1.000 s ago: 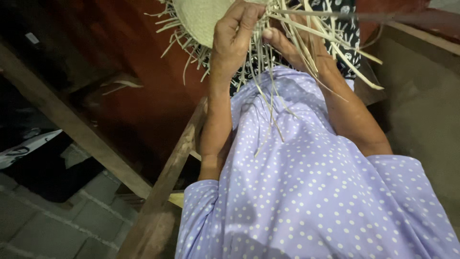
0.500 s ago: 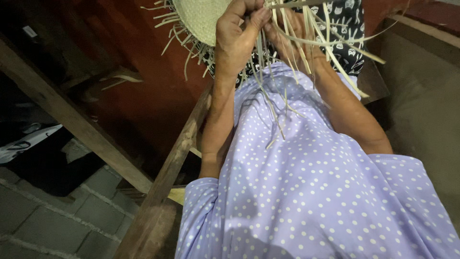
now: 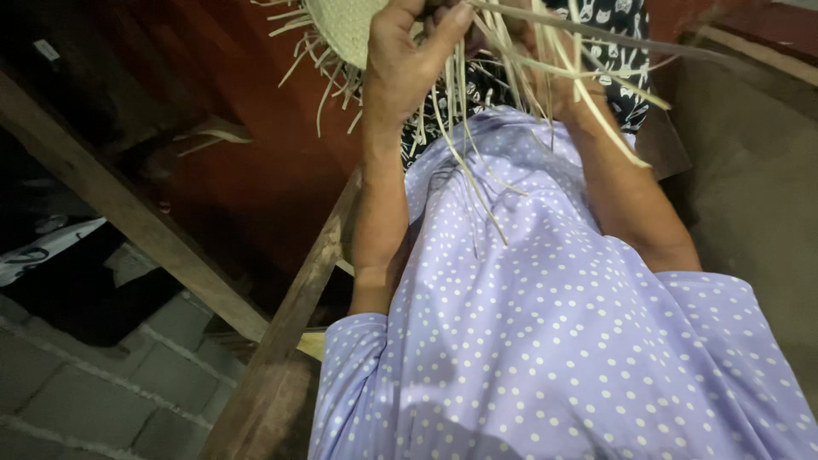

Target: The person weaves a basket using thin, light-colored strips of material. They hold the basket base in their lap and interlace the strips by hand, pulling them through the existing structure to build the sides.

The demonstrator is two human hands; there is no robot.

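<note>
The left hand (image 3: 409,64) sits at the top centre of the frame, fingers curled and clenched around a bundle of pale straw strips (image 3: 477,128) where they leave the woven straw piece (image 3: 345,25). The right hand (image 3: 545,77) is just beside it, to the right, mostly hidden behind crossing strips — it seems to pinch some of them, though its exact grip cannot be told.

The woven piece is cut off by the top edge of the frame, its frayed rim of loose ends fanning down and left. Long strips hang down over the lilac polka-dot dress (image 3: 554,341), which fills the lower right; others jut right toward a black patterned cloth (image 3: 626,77) at the upper right.

To the left of the left forearm a wooden beam (image 3: 281,341) runs down toward the bottom edge, meeting a second beam (image 3: 128,213) that slants from the left edge. Between them lies dark red flooring — open room under the hanging ends. Grey blocks (image 3: 77,400) fill the lower left corner.
</note>
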